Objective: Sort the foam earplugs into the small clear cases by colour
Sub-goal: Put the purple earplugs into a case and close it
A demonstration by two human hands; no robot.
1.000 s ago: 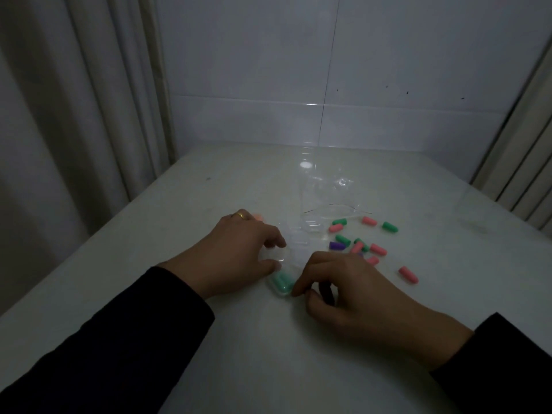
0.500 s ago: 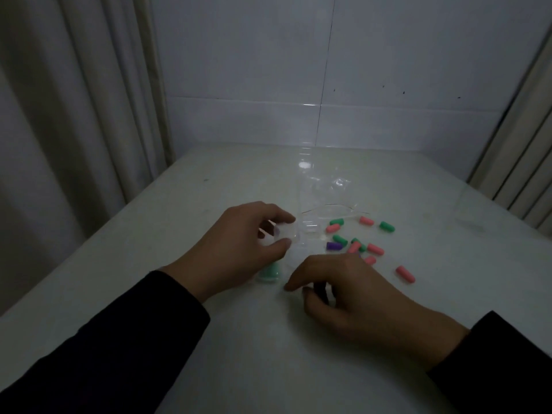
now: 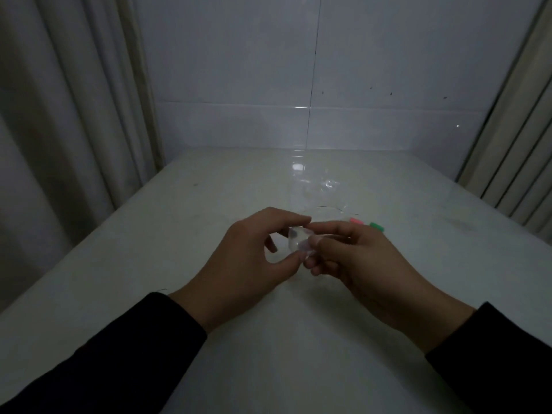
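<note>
Head view: left hand (image 3: 254,258) and right hand (image 3: 355,258) both pinching one small clear plastic case (image 3: 300,242), raised off pale table (image 3: 179,222), long axis roughly upright between thumbs and forefingers. Beyond right knuckles, nearer that hand: pink foam earplug (image 3: 356,221) beside green foam earplug (image 3: 376,226); others hidden.
</note>
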